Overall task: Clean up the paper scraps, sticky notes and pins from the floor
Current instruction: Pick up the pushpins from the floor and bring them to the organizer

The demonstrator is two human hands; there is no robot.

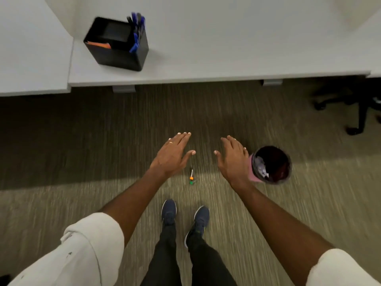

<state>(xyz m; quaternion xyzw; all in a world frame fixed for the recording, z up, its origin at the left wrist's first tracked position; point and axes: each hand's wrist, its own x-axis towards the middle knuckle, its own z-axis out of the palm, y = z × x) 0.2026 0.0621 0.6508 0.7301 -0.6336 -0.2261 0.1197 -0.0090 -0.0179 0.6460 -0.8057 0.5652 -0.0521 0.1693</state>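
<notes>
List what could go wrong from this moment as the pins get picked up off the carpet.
1. The orange-headed pin and green-headed pin lie close together on the striped grey carpet; the open left hand or right hand could get pricked.
2. The dark navy sneakers stand just behind the pins; a step forward might tread on them.
3. The pink-sided waste bin with dark liner sits beside the right wrist and could be knocked over.

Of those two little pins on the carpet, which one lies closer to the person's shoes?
The green-headed pin. It lies just below the orange-headed pin in the picture, nearer the shoes; the orange one lies farther up toward the desk.
</notes>
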